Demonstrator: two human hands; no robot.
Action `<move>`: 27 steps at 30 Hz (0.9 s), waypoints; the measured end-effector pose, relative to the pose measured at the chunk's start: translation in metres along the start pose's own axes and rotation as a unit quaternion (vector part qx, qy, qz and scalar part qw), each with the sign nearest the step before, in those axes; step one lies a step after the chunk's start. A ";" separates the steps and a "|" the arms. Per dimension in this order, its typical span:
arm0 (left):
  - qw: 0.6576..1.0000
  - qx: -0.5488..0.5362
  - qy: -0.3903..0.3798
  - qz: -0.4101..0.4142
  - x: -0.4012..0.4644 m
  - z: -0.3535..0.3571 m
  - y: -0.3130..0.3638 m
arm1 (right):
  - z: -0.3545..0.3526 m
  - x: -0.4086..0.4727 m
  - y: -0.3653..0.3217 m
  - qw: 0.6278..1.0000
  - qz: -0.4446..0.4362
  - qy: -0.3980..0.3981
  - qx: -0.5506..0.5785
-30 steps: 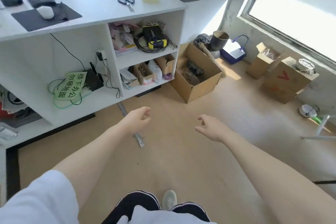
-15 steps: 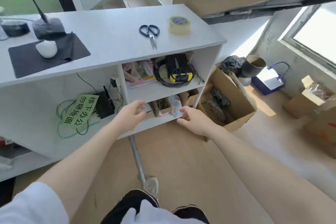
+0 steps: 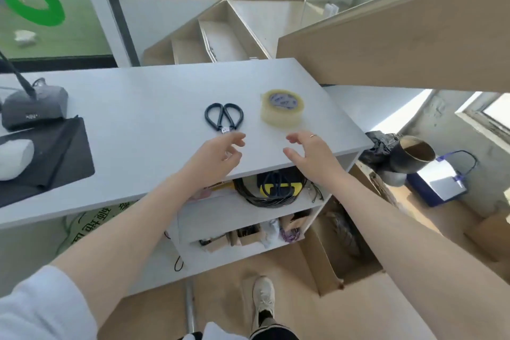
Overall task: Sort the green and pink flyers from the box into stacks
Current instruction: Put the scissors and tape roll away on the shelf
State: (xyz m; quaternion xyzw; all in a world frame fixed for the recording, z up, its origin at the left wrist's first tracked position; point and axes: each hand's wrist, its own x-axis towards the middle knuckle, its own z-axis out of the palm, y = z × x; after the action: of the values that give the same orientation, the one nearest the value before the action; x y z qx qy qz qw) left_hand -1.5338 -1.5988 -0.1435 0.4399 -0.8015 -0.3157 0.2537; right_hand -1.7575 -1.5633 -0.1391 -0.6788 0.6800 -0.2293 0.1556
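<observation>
Both hands are up over the front edge of the white desk [image 3: 143, 107]. The left hand [image 3: 218, 156] is empty, with its fingers loose and a little curled. The right hand [image 3: 311, 157] is empty too, fingers spread wide, and it has a ring on one finger. On the desk, just past the left hand, lie black scissors [image 3: 224, 117]. Beside them, just past the right hand, sits a roll of clear tape [image 3: 282, 108]. Neither hand touches them. At the far left of the desk there is a black mat [image 3: 55, 157] with a white mouse [image 3: 13, 157] on it. Under the desk top is a shelf [image 3: 242, 210] with a coil of black cable [image 3: 273, 193] and a yellow and black thing. Left of the cable some pink paper [image 3: 200, 194] peeks out behind the left arm; it may be the flyers, but it is too hidden to be sure. A green sheet [image 3: 91, 223] with writing shows under the desk at the left. An open brown box [image 3: 323, 257] stands on the floor at the right of the shelf. A white shoe [image 3: 263, 299] is on the floor below.
</observation>
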 end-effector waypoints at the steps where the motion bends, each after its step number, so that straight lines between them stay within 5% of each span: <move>1: 1.000 0.003 0.013 -0.008 0.020 -0.001 -0.003 | -0.003 0.022 0.006 1.000 -0.015 -0.002 -0.009; 11: 0.988 0.056 0.066 -0.126 0.126 -0.019 -0.052 | 0.009 0.172 0.030 0.987 -0.061 -0.054 -0.137; 16: 0.976 0.199 -0.013 -0.085 0.151 -0.037 -0.082 | 0.025 0.196 0.022 0.976 -0.015 -0.068 -0.204; 22: 0.863 0.444 -0.239 0.023 0.187 -0.051 -0.087 | 0.020 0.196 0.036 0.981 -0.035 -0.107 -0.159; 27: 0.807 0.508 -0.286 0.089 0.204 -0.049 -0.101 | 0.010 0.189 0.056 0.976 -0.026 -0.119 -0.181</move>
State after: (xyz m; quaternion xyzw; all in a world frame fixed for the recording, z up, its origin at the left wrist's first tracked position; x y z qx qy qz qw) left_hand -1.5444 -1.8311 -0.1579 0.3225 -0.9194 0.0495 -0.2196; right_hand -1.8057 -1.7538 -0.1583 -0.7356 0.6690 -0.0239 0.1042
